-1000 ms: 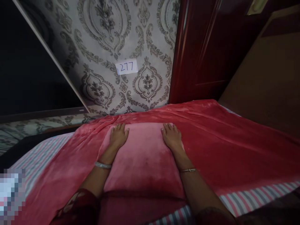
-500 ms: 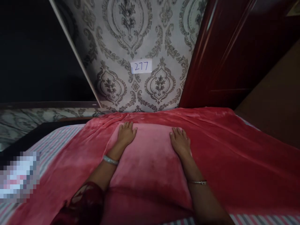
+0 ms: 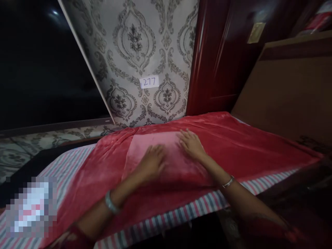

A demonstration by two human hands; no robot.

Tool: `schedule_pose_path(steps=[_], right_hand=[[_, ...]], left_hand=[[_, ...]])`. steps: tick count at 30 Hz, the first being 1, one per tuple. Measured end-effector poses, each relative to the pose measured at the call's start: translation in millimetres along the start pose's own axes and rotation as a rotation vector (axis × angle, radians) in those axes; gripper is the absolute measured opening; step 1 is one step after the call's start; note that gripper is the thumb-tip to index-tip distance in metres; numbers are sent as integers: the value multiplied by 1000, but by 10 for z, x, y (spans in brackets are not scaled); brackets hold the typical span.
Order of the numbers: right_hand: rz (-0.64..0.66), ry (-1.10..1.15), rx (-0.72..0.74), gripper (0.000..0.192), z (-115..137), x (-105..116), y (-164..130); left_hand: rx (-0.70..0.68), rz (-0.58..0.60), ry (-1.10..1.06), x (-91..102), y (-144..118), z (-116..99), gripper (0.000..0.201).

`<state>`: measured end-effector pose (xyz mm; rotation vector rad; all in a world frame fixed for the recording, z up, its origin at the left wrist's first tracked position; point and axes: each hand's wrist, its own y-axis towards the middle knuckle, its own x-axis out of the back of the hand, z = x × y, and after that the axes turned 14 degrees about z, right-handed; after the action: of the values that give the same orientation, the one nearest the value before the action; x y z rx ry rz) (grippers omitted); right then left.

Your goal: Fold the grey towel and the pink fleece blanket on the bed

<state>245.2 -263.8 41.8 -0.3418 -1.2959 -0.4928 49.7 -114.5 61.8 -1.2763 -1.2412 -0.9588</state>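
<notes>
A folded pink plush cloth [image 3: 145, 140] lies flat on the red plush blanket [image 3: 233, 148]. Over its middle is my left hand [image 3: 151, 162], palm down with fingers stretched forward and a little smeared by motion. My right hand [image 3: 191, 144] lies near the cloth's far right corner, its fingers spread and partly blurred. Neither hand grips anything. Whether the palms press on the cloth or hover just above it, I cannot tell. A bangle shows on each wrist.
A striped sheet [image 3: 178, 216] shows beneath the blanket along the near and left edges. A large dark screen [image 3: 46, 65] stands at the left. Behind are the patterned wall with a paper marked 277 [image 3: 149, 81] and a dark red door [image 3: 215, 58]. A brown panel [image 3: 293, 93] stands at right.
My left hand has moved right and nearer, from the cloth's far left corner to its middle. My right hand has shifted slightly inward and forward on the cloth. The view has turned right.
</notes>
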Motion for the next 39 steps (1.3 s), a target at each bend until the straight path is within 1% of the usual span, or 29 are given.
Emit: schedule_pose_path(steps=[1, 2, 4, 6, 8, 10, 12, 14, 15, 16, 18, 20, 22, 24, 26, 27, 28, 30, 32, 34, 37, 39], right_hand=[[46, -23, 102, 52, 62, -24, -42], [104, -42, 184, 51, 107, -63, -70], [204, -72, 267, 51, 122, -165, -76], [224, -102, 248, 54, 22, -255, -24], [198, -128, 152, 56, -161, -290, 64], [187, -124, 0, 56, -362, -255, 159], [216, -84, -167, 56, -509, -164, 230], [251, -45, -318, 56, -546, -52, 268], [253, -39, -366, 57, -515, 0, 275], [240, -43, -383, 57, -452, 42, 276], [192, -62, -332, 58, -256, 85, 264], [167, -60, -220, 58, -22, 58, 232], [181, -47, -137, 58, 175, -40, 180], [185, -53, -93, 57, 288, -188, 118], [149, -82, -74, 57, 317, -349, 67], [120, -97, -70, 57, 309, -422, 51], [89, -109, -66, 57, 295, -483, 42], [43, -122, -65, 57, 261, -570, 38], [23, -128, -69, 57, 237, -615, 43], [16, -134, -74, 56, 231, -638, 47], [10, -137, -79, 56, 251, -653, 52], [11, -128, -82, 56, 274, -642, 58]], left_hand=[[-117, 16, 20, -162, -116, -123, 63], [-166, 11, 27, -330, -208, -229, 69], [-167, -11, 37, -629, -312, -381, 76], [-124, -44, 40, -826, -334, -451, 79], [-109, -64, 42, -910, -322, -460, 79], [-120, -78, 41, -919, -314, -441, 79], [-131, -100, 42, -904, -314, -421, 78], [-134, -117, 40, -899, -315, -409, 78], [-134, -120, 38, -903, -314, -407, 79], [-136, -119, 36, -911, -312, -408, 79], [-137, -116, 34, -932, -311, -418, 79], [-138, -108, 31, -938, -323, -435, 79], [-137, -93, 23, -901, -351, -446, 79], [-154, -63, 10, -797, -381, -424, 75], [-157, -47, -1, -632, -390, -346, 64], [-132, -53, -1, -540, -382, -280, 58], [-85, -68, 5, -455, -366, -199, 55], [75, -105, 24, -342, -316, -6, 55], [242, -126, 43, -342, -262, 181, 61], [334, -141, 63, -432, -223, 315, 64], [344, -167, 88, -569, -201, 385, 64], [339, -158, 87, -577, -205, 377, 63]])
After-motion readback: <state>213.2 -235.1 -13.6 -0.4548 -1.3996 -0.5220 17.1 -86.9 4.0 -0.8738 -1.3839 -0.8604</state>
